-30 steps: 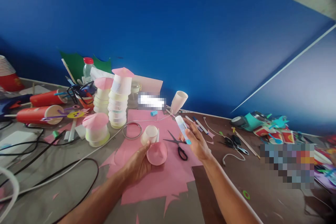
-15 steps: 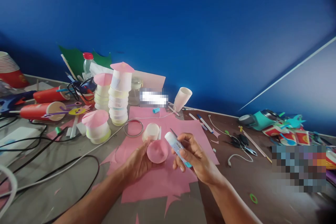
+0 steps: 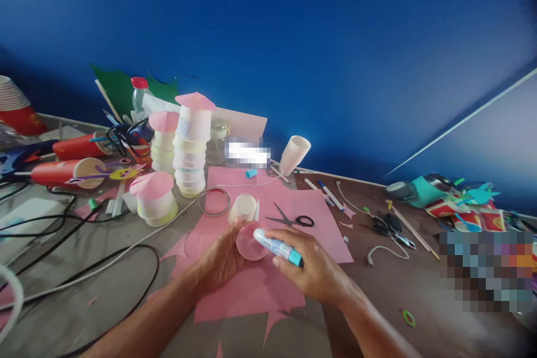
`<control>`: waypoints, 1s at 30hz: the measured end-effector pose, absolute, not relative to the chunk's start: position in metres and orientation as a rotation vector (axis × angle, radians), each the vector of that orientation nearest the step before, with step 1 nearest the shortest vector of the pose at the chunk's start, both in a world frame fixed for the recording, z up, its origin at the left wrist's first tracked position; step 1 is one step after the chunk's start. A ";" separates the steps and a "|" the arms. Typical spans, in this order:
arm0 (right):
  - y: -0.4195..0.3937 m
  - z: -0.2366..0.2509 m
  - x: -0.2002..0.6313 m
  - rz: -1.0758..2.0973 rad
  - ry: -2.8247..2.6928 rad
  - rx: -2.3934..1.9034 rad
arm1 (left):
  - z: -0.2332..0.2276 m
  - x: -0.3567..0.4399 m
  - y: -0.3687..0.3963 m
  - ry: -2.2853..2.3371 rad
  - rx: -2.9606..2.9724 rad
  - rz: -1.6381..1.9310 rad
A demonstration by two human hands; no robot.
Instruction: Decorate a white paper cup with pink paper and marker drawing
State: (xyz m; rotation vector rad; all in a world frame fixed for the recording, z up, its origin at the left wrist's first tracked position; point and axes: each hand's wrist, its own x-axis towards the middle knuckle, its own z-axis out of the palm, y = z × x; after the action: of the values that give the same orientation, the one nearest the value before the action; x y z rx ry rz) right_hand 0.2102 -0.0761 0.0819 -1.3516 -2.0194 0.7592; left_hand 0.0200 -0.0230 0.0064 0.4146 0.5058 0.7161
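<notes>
My left hand (image 3: 220, 260) holds a small pink paper cone (image 3: 248, 244) above a pink paper sheet (image 3: 260, 285). My right hand (image 3: 312, 271) grips a white glue stick with a blue end (image 3: 277, 247), and its white tip touches the cone. Just behind the cone a white paper cup (image 3: 242, 209) lies on the sheet. Black-handled scissors (image 3: 293, 220) rest on the pink sheet beyond my right hand.
Stacks of white cups with pink cone tops (image 3: 191, 145) stand at the back left, with red cups (image 3: 69, 172) lying on their sides and black cables (image 3: 84, 235) on the left. A tilted white cup (image 3: 296, 154), pens, a teal device (image 3: 413, 190) and coloured scraps lie to the right.
My right hand brought the glue stick down and left from beside the scissors until its tip met the pink cone. My left hand kept holding the cone.
</notes>
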 end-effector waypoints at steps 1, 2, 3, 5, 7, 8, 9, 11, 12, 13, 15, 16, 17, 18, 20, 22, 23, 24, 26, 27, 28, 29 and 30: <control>-0.076 0.081 0.209 0.673 -2.067 -1.365 | 0.006 0.020 -0.023 0.499 0.413 0.713; -0.076 0.080 0.207 0.605 -2.104 -1.378 | 0.006 0.020 -0.023 0.490 0.421 0.709; -0.076 0.079 0.206 0.547 -2.128 -1.391 | 0.007 0.020 -0.023 0.481 0.434 0.704; -0.077 0.077 0.203 0.467 -2.153 -1.407 | 0.008 0.020 -0.024 0.469 0.461 0.682; -0.077 0.074 0.201 0.419 -2.170 -1.408 | 0.009 0.020 -0.024 0.466 0.470 0.665; -0.077 0.072 0.200 0.405 -2.179 -1.407 | 0.009 0.020 -0.024 0.462 0.468 0.656; -0.077 0.071 0.198 0.394 -2.187 -1.411 | 0.008 0.021 -0.025 0.453 0.465 0.652; -0.077 0.067 0.195 0.361 -2.193 -1.438 | 0.006 0.022 -0.025 0.424 0.461 0.649; -0.077 0.065 0.194 0.343 -2.192 -1.456 | 0.005 0.022 -0.025 0.408 0.459 0.649; -0.077 0.063 0.192 0.327 -2.190 -1.476 | 0.004 0.022 -0.025 0.399 0.454 0.649; -0.077 0.060 0.190 0.304 -2.189 -1.511 | 0.003 0.023 -0.025 0.394 0.441 0.656; -0.078 0.059 0.189 0.299 -2.191 -1.525 | 0.003 0.023 -0.025 0.394 0.437 0.660; -0.079 0.058 0.188 0.297 -2.195 -1.536 | 0.004 0.023 -0.024 0.394 0.437 0.663; -0.079 0.057 0.187 0.296 -2.197 -1.546 | 0.005 0.023 -0.024 0.393 0.441 0.665; -0.080 0.057 0.186 0.296 -2.200 -1.555 | 0.007 0.023 -0.024 0.387 0.458 0.657; -0.080 0.057 0.186 0.288 -2.202 -1.533 | 0.009 0.023 -0.024 0.375 0.473 0.640; -0.079 0.057 0.186 0.282 -2.201 -1.506 | 0.010 0.023 -0.025 0.368 0.477 0.637; -0.079 0.058 0.187 0.276 -2.196 -1.469 | 0.011 0.023 -0.025 0.363 0.477 0.635; -0.078 0.058 0.188 0.267 -2.181 -1.381 | 0.012 0.022 -0.026 0.362 0.474 0.636; -0.078 0.059 0.189 0.265 -2.171 -1.342 | 0.012 0.021 -0.025 0.359 0.471 0.633; -0.078 0.059 0.190 0.261 -2.162 -1.306 | 0.012 0.020 -0.025 0.352 0.465 0.626; -0.078 0.060 0.190 0.259 -2.155 -1.273 | 0.011 0.019 -0.024 0.341 0.454 0.615; -0.078 0.060 0.190 0.258 -2.155 -1.242 | 0.011 0.018 -0.024 0.328 0.443 0.602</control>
State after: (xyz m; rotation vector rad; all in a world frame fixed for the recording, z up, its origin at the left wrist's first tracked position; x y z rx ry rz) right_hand 0.1904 -0.0783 0.0602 -1.2418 -2.1547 0.2583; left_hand 0.0181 -0.0236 0.0110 0.4431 0.3276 0.6018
